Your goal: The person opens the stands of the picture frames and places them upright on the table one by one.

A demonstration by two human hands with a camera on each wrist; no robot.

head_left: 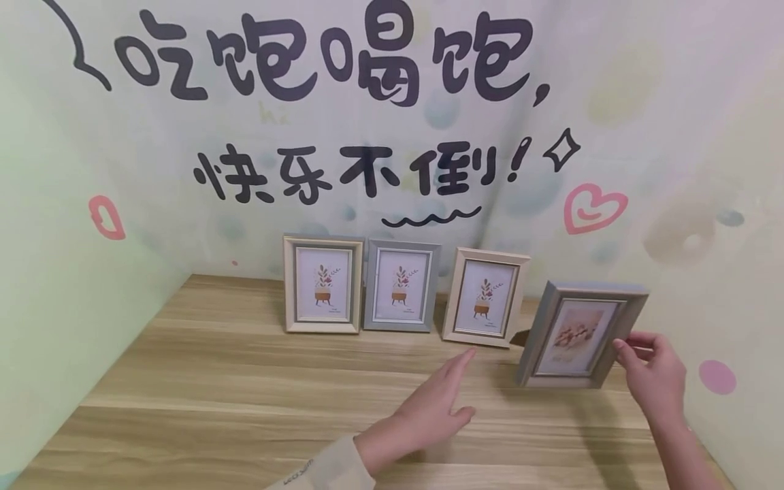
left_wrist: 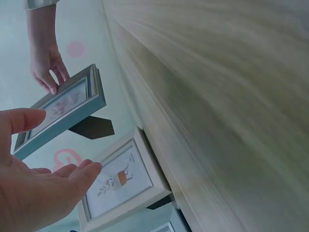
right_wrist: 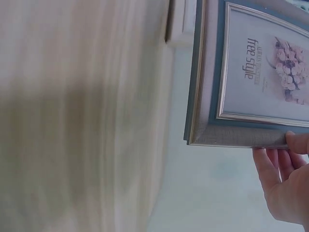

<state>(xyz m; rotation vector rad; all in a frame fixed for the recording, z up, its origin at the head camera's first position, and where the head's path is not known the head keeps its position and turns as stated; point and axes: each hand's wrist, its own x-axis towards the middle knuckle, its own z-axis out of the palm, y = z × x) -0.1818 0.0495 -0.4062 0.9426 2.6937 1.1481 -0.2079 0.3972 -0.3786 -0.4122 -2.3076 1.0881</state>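
Note:
My right hand [head_left: 658,374] pinches the right edge of a grey-brown picture frame [head_left: 533,333], thumb in front and fingers behind. The frame tilts above the table; its picture of pink flowers faces me, and in the left wrist view a dark stand leg [left_wrist: 94,127] juts from its back. My left hand [head_left: 431,401] reaches over the table with fingers extended and thumb apart, holding nothing. Beyond its fingertips a cream picture frame [head_left: 450,299] with a potted-plant print stands leaning back.
Farther left stand a grey-blue picture frame [head_left: 371,292] and another cream picture frame [head_left: 290,286], both with the same plant print. The wood-grain table [head_left: 245,395] meets a printed cloth backdrop [head_left: 343,122] behind the row. A pale side wall [head_left: 741,292] rises on the right.

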